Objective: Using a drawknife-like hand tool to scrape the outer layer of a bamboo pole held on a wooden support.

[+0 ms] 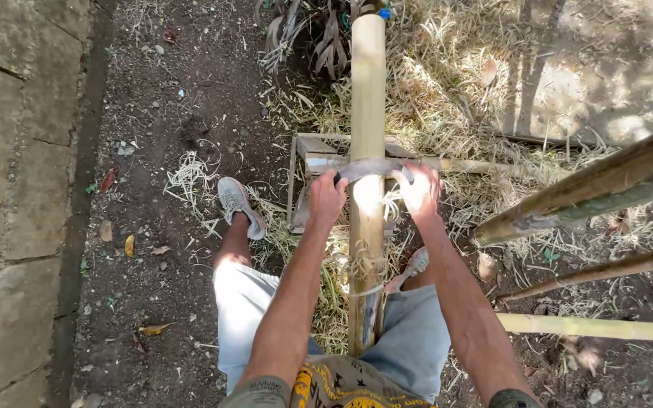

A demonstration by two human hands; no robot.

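dirt and straw ground (pixel 153 113); left hand (pixel 326 198) and right hand (pixel 419 190), each grip closed around curved blade (pixel 372 168) across bamboo pole (pixel 367 91).

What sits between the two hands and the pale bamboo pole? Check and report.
Nothing visible blocks them. The left hand and right hand each grip one end of a curved grey metal blade laid across the pale bamboo pole; only that blade lies between hands and pole.

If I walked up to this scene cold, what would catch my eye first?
Probably the long pale bamboo pole running up the middle, with the left hand and right hand gripping either end of a curved blade laid across it. Next, the straw-coloured shavings littering the ground around it, and more bamboo poles slanting in at right.
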